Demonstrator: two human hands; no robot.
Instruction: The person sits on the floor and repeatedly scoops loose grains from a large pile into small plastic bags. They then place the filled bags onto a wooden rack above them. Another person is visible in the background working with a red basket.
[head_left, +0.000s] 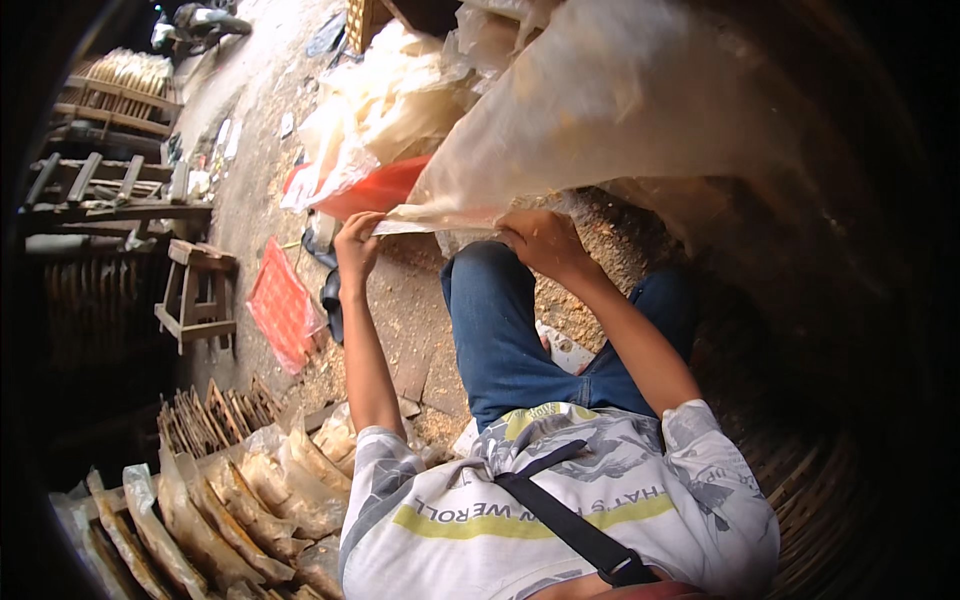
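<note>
A large translucent plastic sheet (600, 112) stretches from my hands up and away to the right, its near edge gathered into a narrow fold. My left hand (358, 244) pinches one end of that edge between thumb and fingers. Above my jeans-covered knee, my right hand (547, 240) grips the same edge farther right, its fingers partly hidden by the sheet. Behind the left hand, a red plastic piece (382, 187) lies against a heap of crumpled pale plastic (397, 105).
A wooden stool (196, 292) stands at left near a red plastic sheet (281, 307) and dark sandals (331, 300). Racks of plastic-covered boards (225, 510) fill the lower left. A wooden bench (112, 214) stands farther off, and a motorbike (199, 26) at the far top left. Crumbs litter the floor.
</note>
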